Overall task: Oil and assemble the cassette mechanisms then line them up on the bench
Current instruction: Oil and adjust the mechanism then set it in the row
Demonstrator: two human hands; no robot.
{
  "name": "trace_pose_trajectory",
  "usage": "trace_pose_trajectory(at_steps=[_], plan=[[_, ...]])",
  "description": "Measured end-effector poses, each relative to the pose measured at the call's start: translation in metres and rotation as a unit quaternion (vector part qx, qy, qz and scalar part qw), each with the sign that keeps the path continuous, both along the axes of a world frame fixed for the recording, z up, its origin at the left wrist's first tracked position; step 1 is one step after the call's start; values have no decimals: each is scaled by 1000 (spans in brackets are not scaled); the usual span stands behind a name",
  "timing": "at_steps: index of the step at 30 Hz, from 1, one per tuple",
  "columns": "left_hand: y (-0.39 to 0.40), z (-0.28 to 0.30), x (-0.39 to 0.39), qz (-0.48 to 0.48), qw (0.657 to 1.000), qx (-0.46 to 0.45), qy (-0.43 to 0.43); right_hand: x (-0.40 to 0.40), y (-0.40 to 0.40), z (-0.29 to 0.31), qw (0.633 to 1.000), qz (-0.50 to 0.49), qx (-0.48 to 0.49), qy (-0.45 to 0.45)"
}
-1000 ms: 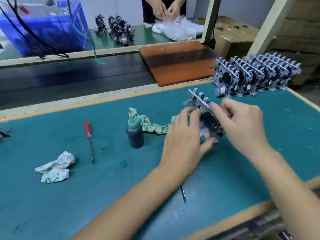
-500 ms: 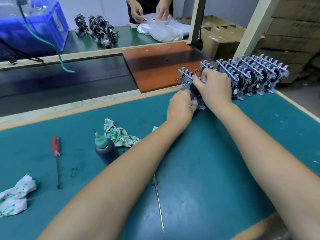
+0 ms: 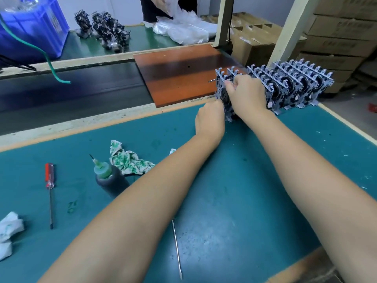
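Head view: both hands at the far right of the counter [image 3: 234,180], clamped on 1 cassette mechanism [image 3: 222,86]. Right hand [image 3: 247,94] pinches its upper comb edge; left hand [image 3: 210,119] steadies the lower left side, fingers hidden behind the frame. The mechanism stands upright on its edge, just beside the left end of the row of finished mechanisms [image 3: 289,84], likely being squared up so it joins the line face-to-face. Standing them on edge packs the row tight. Oil bottle [image 3: 106,176] stands upright, nozzle up, within easy reach; patterned rag [image 3: 128,160] just behind it, red-handled screwdriver [image 3: 50,180] to its left, a thin metal rod [image 3: 177,250] nearer. Blue crate [image 3: 34,27] on the far bench holds something clear; contents cannot be made out. Cardboard boxes [image 3: 338,31] stacked behind, shut.
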State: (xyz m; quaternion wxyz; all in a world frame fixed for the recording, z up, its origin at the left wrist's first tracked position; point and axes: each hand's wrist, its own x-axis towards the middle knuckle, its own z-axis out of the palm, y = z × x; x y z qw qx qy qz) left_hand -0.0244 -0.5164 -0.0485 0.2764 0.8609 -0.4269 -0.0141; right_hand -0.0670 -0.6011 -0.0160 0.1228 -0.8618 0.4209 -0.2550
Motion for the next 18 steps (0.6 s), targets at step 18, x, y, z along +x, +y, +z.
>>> trace_pose_trajectory(at_steps=[18], plan=[[247, 36, -39, -55, 976, -135, 160, -61, 234, 21, 957, 283, 17, -62]])
